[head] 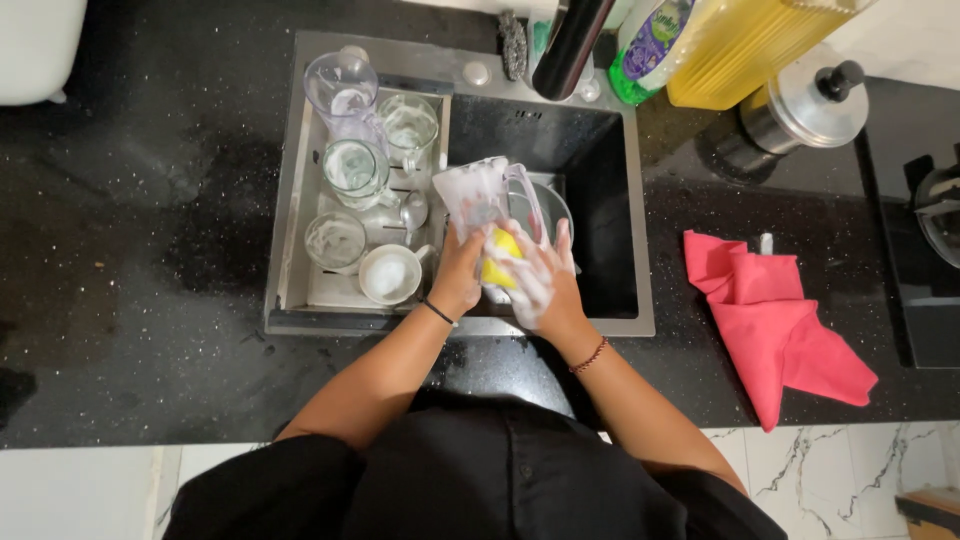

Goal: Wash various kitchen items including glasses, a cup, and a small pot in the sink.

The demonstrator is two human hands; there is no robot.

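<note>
Over the steel sink (610, 315), my left hand (458, 275) grips the lower part of a clear plastic jug (482, 193) with a handle, covered in suds. My right hand (538, 280), white with foam, presses a yellow sponge (502, 258) against the jug's side. Below the jug a round steel bowl (552, 205) lies in the dark basin. Both wrists wear thin bands.
A drainer tray (298, 270) on the sink's left holds several soapy glasses, a tall clear jar (342, 92), a spoon and a white cup (388, 274). A pink cloth (775, 320) lies on the black counter at right. Behind stand soap bottles (655, 45), a yellow container, a steel pot (805, 110).
</note>
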